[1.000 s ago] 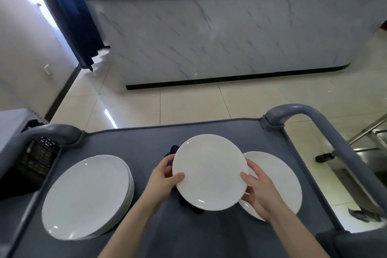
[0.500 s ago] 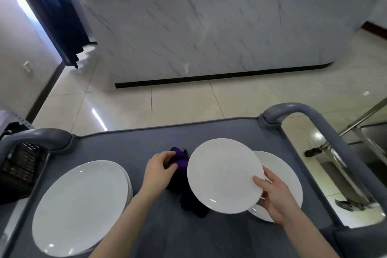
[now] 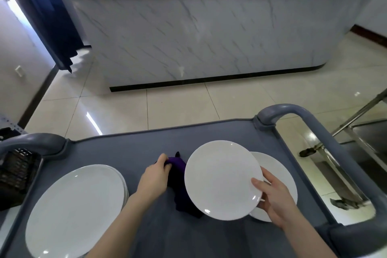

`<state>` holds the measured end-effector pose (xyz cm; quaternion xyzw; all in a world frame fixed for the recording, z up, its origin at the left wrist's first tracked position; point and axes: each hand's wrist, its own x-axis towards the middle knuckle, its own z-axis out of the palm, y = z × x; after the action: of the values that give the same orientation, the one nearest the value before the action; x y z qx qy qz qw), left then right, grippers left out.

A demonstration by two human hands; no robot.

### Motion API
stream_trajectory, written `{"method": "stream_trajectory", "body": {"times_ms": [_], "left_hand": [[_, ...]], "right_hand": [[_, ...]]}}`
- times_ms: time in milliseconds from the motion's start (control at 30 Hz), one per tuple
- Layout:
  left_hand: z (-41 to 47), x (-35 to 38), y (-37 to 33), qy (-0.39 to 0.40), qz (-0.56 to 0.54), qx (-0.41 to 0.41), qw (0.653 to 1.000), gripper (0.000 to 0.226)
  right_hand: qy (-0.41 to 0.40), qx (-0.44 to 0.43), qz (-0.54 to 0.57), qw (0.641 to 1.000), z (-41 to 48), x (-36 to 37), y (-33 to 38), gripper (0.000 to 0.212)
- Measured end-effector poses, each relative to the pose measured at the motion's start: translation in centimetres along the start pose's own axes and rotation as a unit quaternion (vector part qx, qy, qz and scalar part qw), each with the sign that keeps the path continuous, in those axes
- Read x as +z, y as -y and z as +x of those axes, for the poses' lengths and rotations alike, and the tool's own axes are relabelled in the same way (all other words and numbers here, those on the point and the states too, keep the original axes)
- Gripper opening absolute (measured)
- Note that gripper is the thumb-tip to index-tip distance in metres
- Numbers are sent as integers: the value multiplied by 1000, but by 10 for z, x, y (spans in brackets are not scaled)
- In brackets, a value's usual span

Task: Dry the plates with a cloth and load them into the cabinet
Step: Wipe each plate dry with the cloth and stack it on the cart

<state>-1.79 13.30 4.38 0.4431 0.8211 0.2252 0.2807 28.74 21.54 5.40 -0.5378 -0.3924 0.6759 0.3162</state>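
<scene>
Purple cloth [image 3: 176, 162] gripped by left hand [image 3: 155, 178], probably ready for wiping. Right hand [image 3: 276, 203] pinched plate [image 3: 219, 180] at rim, held above lower plate [image 3: 279, 164], face exposed for drying.

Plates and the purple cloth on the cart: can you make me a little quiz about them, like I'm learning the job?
1. True or false: the right hand holds a plate by its rim.
2. What do the fingers of the left hand grip? A) a purple cloth B) a fork C) a cup
3. Fill in: the stack of plates lies on the ____ side of the cart.

Key: 1 true; 2 A; 3 left.
</scene>
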Motion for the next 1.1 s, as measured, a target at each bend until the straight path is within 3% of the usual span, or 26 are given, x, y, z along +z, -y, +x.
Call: {"method": "stream_trajectory", "body": {"times_ms": [100,167,367,500,567,700,800,900,1000,1100], "left_hand": [[-9,-10,-7,-29,-30,4,999,13],[-16,-20,-14,-52,-107,15,993,8],[-45,-57,-62,-115,-263,108,952,21],[-61,-69,-89,-45,-308,166,936,17],[-66,-59,-95,16,-284,188,940,18],[-72,-17,-90,107,-138,251,952,38],[-72,2,-67,-8,-98,279,955,45],[-75,10,-55,-116,17,298,947,30],[-86,21,-58,-101,173,278,939,50],[-94,32,-64,-33,182,303,935,56]], "right_hand": [[16,-15,-8,1000,-4,3,6,36],[19,-25,-13,999,-6,6,10,36],[42,-58,-15,997,-11,16,25,40],[69,-87,-30,993,-17,31,35,47],[88,-98,-43,990,-20,41,36,49],[122,-105,-36,986,-30,57,35,48],[120,-97,-8,988,-33,61,34,40],[117,-96,21,988,-34,66,36,37],[111,-105,35,988,-34,69,41,38],[113,-108,21,987,-34,71,45,41]]}}
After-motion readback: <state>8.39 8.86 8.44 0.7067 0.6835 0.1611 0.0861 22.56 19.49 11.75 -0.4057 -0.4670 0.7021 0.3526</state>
